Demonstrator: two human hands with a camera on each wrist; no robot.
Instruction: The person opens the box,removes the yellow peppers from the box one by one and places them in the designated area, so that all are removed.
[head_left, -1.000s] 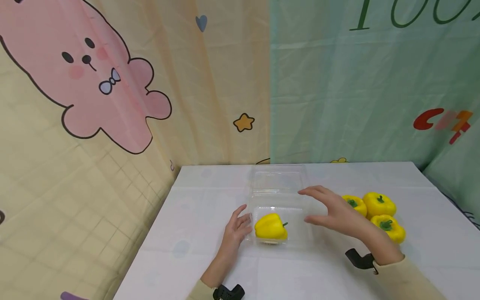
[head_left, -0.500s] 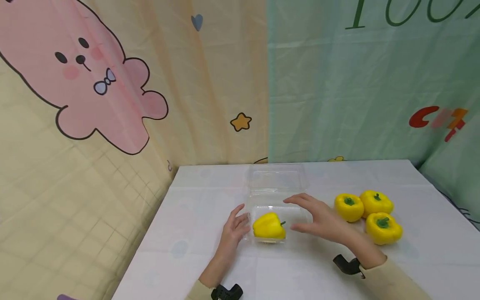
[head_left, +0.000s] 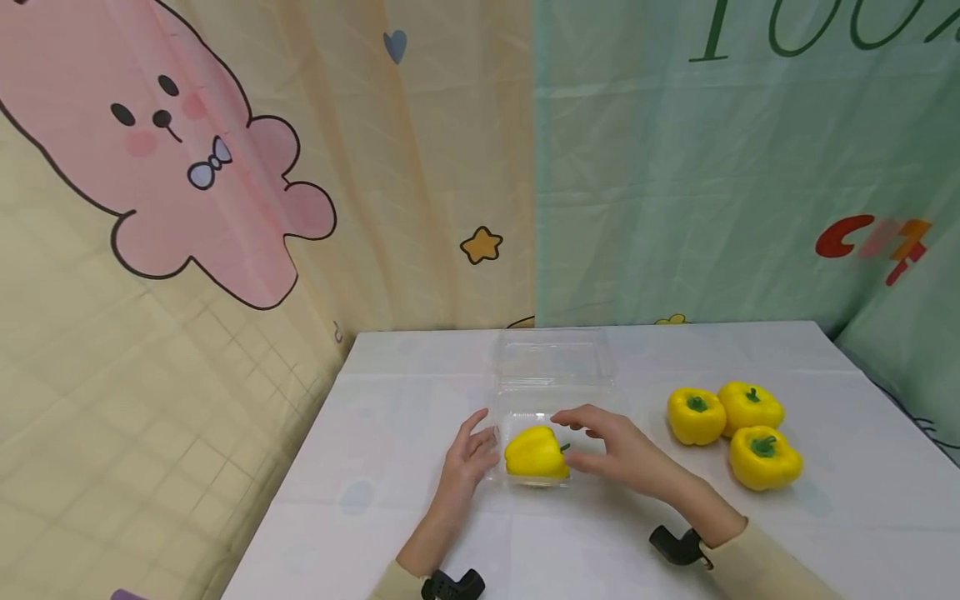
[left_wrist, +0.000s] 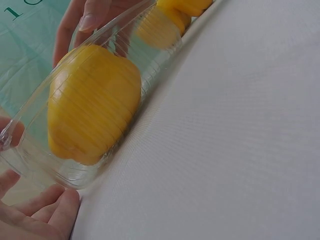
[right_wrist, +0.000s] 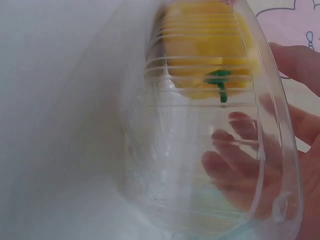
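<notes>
A clear plastic clamshell box (head_left: 517,415) lies on the table with its lid (head_left: 553,360) folded back, away from me. One yellow bell pepper (head_left: 534,452) rests on its side in the left part of the box, green stem to the right. At the box's left wall is my left hand (head_left: 463,467), its fingers loosely bent; in the left wrist view the fingertips are at the box's end. My right hand (head_left: 617,450) reaches over the box's right side, fingers spread near the pepper's stem. In the right wrist view a gap shows between its fingers and the pepper (right_wrist: 210,45).
Three more yellow bell peppers stand grouped on the right of the white table (head_left: 390,425): one at the left (head_left: 696,415), one behind (head_left: 752,405), one in front (head_left: 765,458). Printed curtains (head_left: 420,167) hang behind the table.
My right hand has moved left and slightly toward me, from beside the box to near the pepper's stem, uncovering the loose peppers. My left hand has stayed at the box's left wall.
</notes>
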